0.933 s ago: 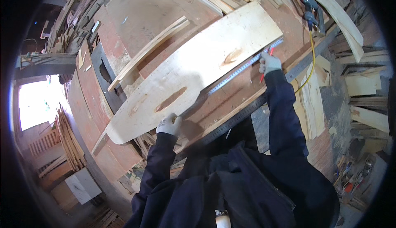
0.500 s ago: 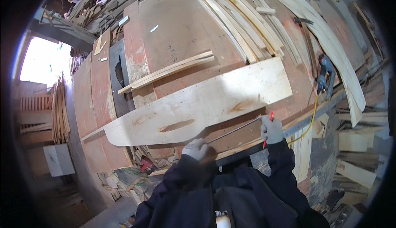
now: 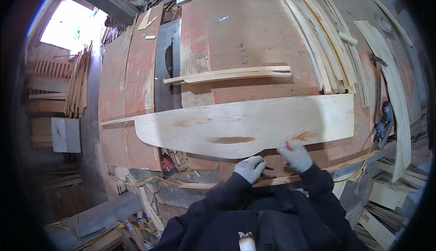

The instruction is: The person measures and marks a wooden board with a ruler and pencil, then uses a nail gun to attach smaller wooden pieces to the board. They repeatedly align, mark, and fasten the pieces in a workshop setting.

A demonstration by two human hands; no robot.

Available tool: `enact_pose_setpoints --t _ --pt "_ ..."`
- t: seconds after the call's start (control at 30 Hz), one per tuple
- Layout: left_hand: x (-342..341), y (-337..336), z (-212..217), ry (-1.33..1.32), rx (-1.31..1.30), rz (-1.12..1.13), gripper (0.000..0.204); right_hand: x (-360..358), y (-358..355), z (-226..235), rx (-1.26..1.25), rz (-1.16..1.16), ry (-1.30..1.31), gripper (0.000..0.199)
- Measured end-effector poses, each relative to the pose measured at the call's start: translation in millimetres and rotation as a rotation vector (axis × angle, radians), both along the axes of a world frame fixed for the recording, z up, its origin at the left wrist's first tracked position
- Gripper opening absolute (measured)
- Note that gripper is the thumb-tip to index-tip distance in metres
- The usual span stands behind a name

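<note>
Both my hands wear pale gloves and are close together at the near edge of the workbench. My left hand (image 3: 250, 168) is closed, and a small dark end sticks out on its right side; what it grips cannot be made out. In my right hand (image 3: 297, 157), slightly blurred, is a red pencil (image 3: 288, 145), its tip near the lower edge of a pale plywood panel (image 3: 254, 121). That panel lies flat across the bench, straight at its right end, with a rounded left corner and a dip in its near edge. Brown knots mark its face.
A circular saw blade (image 3: 169, 61) rises from a dark plate left of centre. Narrow wood strips (image 3: 231, 74) lie beyond the panel, and long boards (image 3: 313, 33) at the back right. A blue power tool (image 3: 385, 117) with a yellow cord and a hammer (image 3: 378, 60) are at the right.
The thin strip stretched between my hands no longer shows. My left hand has moved towards the right one, and the red pencil now tilts at the panel's edge. The view has turned and shifted.
</note>
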State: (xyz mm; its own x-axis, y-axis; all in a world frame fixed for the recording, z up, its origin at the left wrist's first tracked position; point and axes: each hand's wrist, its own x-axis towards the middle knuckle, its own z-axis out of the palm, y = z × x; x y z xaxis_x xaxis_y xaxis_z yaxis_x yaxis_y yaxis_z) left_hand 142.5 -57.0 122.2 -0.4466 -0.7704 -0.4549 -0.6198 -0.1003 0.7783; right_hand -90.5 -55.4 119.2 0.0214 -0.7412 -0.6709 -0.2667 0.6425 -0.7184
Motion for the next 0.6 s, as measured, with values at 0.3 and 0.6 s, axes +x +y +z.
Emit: enact_pose_setpoints --t 0.3,0.6 --pt "94 -61 20 -0.211 -0.024 -0.091 0.055 155 -40 -5 -0.045 -0.067 -0.196 0.029" --pt "166 -98 9 0.042 0.115 -0.177 0.069 215 -68 -10 -0.068 0.069 -0.44 0.017"
